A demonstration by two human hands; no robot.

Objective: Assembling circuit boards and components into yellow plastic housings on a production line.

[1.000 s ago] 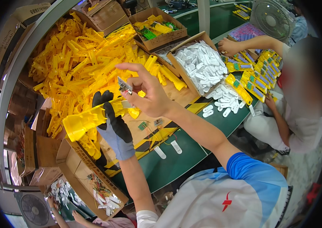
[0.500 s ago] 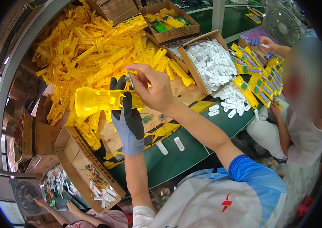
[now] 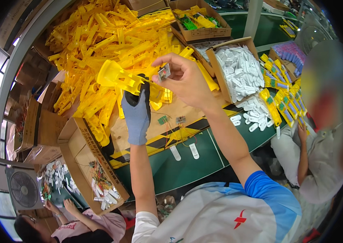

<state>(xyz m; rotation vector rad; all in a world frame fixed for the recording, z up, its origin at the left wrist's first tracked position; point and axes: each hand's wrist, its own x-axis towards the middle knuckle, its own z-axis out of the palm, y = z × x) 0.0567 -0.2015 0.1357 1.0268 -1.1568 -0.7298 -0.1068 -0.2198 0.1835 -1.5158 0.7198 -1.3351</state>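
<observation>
Nearest, the green bench carries two white, round-ended plastic tabs, side by side; to their left stands an open brown cardboard box, with thin coloured wires and white pieces inside. Beyond the tabs, yellow-and-black striped tape edges a pale plywood board; on it lie a small green circuit board and, just to its right, a small grey module.

Above the plywood, the left hand, in a grey glove with black fingers, grips a yellow plastic casing, fingers curled around its middle; the casing's long axis runs from a flared end at far left to a narrower end at near right; the bare right hand pinches a small square grey part between thumb and fingers; this part sits on the far side of the narrower end, to the right of the gloved fingers; whether the two touch, I cannot tell; the right hand looks nearer that end.

Farther off, a heap of yellow plastic casings spreads left; a cardboard box of white oval pieces stands right.
</observation>
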